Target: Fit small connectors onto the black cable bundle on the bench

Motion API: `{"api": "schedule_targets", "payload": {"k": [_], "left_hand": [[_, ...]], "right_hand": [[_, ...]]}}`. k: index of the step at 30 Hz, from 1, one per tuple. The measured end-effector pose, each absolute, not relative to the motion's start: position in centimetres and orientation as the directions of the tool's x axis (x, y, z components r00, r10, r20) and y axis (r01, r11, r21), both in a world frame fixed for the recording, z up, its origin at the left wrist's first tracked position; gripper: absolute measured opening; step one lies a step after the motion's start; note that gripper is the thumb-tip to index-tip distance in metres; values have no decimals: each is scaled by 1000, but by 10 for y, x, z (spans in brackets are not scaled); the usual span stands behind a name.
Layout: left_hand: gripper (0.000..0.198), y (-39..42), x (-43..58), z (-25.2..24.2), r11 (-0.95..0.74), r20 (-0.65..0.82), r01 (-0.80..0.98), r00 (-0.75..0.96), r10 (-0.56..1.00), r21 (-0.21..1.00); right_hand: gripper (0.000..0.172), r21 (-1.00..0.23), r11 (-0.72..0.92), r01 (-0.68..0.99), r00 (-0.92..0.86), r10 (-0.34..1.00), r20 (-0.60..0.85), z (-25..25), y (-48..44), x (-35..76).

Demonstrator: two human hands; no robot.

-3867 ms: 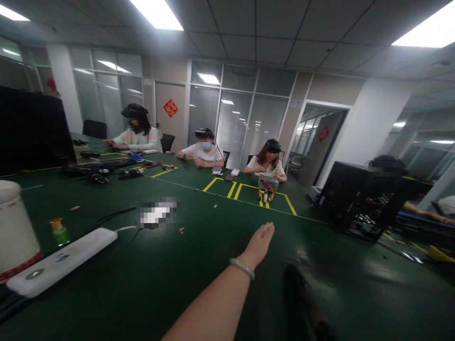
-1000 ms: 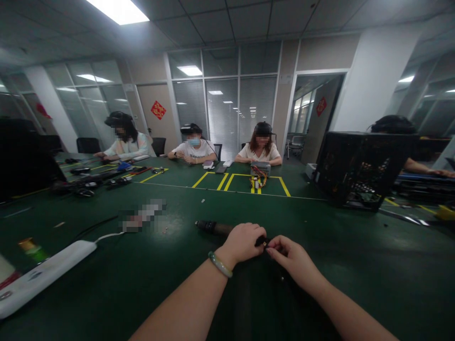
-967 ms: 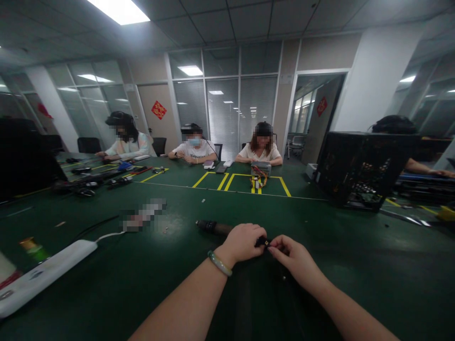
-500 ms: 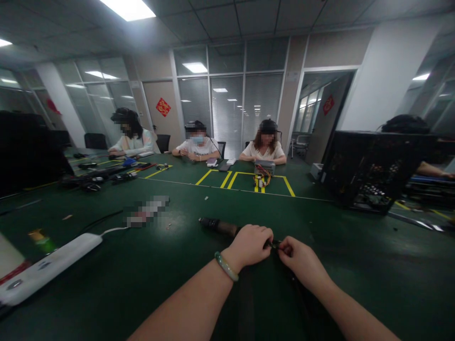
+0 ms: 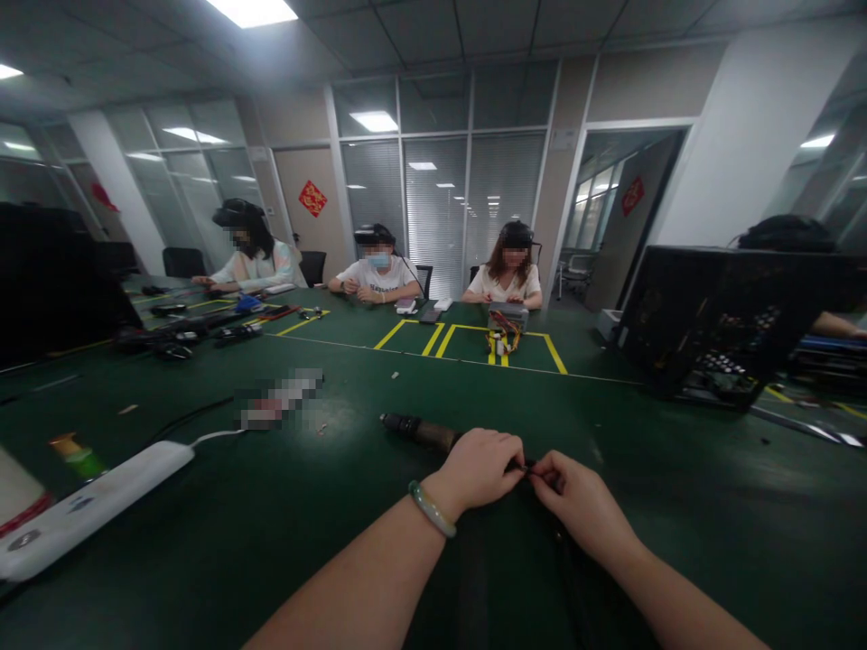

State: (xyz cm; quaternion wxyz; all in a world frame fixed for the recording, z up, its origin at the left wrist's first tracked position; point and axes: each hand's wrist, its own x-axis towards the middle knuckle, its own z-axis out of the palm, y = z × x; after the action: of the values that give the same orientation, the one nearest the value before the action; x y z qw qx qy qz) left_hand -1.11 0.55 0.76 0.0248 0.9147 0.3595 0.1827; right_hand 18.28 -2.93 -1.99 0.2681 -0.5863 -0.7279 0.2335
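My left hand (image 5: 478, 465), with a green and pale bangle (image 5: 432, 510) at its wrist, is wrapped round the rear of a dark electric screwdriver (image 5: 424, 431). The tool's narrow tip points left and its back end is hidden under my fingers. Close beside it, my right hand (image 5: 575, 495) is closed in a pinch on what looks like the end of a dark cord (image 5: 561, 542). The fingertips of both hands almost meet at the tool's rear, and the small part between them is too dark to make out.
A white power strip (image 5: 101, 506) lies at the left on the green table (image 5: 325, 542). A black computer case (image 5: 697, 334) stands at the right. Across the table, a power supply (image 5: 508, 316) with loose cables sits before a seated person. Dark cables (image 5: 176, 338) lie farther left.
My right hand's fingertips have come slightly closer to my left hand, narrowing the gap at the tool's rear. The view has shifted a little.
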Motion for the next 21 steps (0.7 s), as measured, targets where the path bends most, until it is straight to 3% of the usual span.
{"api": "schedule_targets", "payload": {"k": [21], "left_hand": [[13,9,-10,0,-767,376,626,683,627,143]], "right_hand": [[27,-700,151,698,-167,985,46,-17,-27,183]]}}
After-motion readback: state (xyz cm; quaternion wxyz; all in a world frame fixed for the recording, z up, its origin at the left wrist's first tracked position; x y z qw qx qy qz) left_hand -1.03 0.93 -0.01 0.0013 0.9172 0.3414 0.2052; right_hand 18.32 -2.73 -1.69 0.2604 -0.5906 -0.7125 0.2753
